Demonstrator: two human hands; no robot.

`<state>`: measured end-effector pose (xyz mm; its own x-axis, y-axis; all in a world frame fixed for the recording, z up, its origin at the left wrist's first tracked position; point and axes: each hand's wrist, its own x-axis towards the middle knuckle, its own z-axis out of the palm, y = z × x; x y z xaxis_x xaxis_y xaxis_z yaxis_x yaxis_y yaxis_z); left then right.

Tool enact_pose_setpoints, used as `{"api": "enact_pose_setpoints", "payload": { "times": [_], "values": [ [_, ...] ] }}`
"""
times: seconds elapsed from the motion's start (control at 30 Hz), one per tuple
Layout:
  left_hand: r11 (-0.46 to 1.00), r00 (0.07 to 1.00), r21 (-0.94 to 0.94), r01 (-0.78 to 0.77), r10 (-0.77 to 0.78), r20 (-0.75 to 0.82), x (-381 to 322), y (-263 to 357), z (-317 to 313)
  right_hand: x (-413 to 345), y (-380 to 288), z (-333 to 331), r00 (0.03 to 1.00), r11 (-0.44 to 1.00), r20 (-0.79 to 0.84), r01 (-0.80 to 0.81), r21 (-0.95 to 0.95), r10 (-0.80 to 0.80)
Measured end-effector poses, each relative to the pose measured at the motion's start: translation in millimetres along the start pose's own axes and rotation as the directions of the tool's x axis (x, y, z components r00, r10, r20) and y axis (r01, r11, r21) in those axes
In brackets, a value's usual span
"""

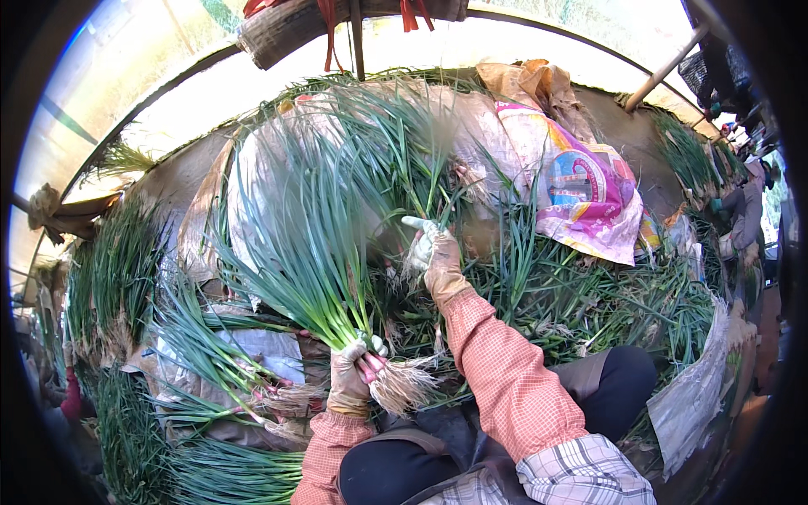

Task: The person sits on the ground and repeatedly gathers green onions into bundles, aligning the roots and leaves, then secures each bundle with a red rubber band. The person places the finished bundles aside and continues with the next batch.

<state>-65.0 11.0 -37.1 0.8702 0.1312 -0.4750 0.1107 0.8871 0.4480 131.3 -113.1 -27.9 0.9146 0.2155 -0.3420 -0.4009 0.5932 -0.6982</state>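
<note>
My left hand (351,372), in a stained work glove, grips a bunch of spring onions (334,303) just above its pinkish bulbs (372,366). Pale roots (404,384) hang out to the right, while the long green leaves fan up and away. My right hand (434,251), also gloved, reaches in among loose onion stalks with one finger stretched to the left. Whether a stalk is pinched in it cannot be made out. Beyond it, more spring onions (404,145) lie on a woven sack (480,129).
Loose leaves (606,303) cover the ground to the right, beside a printed sack (577,183). Smaller onion bunches (221,360) lie at left by a pale sheet (271,353). Stacked onions (123,278) line the far left. A wooden pole (666,69) slants at upper right. Other people (742,208) are at right.
</note>
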Motion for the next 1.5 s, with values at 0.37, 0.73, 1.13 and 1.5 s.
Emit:
{"api": "enact_pose_setpoints", "payload": {
  "times": [0.37, 0.73, 1.13, 1.5],
  "values": [
    [0.95, 0.975, 0.231, 0.21, -0.185, -0.126, 9.5, 23.6, -5.7, -48.4, -0.8, 3.7, 0.701, -0.073, 0.361, 0.506, -0.859, 0.615],
    [0.951, 0.99, 0.28, 0.134, -0.118, -0.073, 2.5, 45.5, -1.6, -48.2, 29.6, 18.7, 0.708, 0.15, 0.19, 0.119, -0.981, 0.68],
    [0.946, 0.993, 0.325, 0.008, 0.03, -0.114, -7.6, 44.8, 6.2, -44.4, 33.4, 22.6, 0.856, -0.092, 0.395, 0.447, -0.89, 0.334],
    [0.944, 0.949, 0.101, -0.313, 0.308, 0.069, -12.0, 91.1, -8.8, -37.9, 33.7, 5.5, 0.902, 0.171, 0.25, 0.201, -0.965, 0.351]
  ]
}}
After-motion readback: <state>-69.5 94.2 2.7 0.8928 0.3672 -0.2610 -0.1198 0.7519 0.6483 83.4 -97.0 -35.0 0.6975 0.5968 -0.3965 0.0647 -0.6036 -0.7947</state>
